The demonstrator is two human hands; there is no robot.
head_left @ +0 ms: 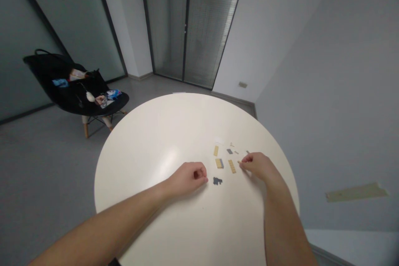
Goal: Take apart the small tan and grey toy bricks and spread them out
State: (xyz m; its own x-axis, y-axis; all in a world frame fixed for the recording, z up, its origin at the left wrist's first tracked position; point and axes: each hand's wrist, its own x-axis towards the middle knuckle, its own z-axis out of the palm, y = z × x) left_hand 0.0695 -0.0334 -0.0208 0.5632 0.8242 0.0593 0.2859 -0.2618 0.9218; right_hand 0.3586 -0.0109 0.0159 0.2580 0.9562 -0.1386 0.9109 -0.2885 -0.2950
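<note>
My right hand pinches a small tan toy brick piece just above the table, at the right of the loose pieces. My left hand rests on the table with its fingers curled in, and nothing shows in it. Nearest to it lies a dark grey, irregular piece. Between my hands are a tan and grey brick piece and a long tan studded plate. Farther back lie another tan plate and a flat grey piece.
The pieces lie on a round white table. Small bits are scattered at their far side. A black chair with a bag and packets on it stands beyond the table on the left. A wall rises close on the right.
</note>
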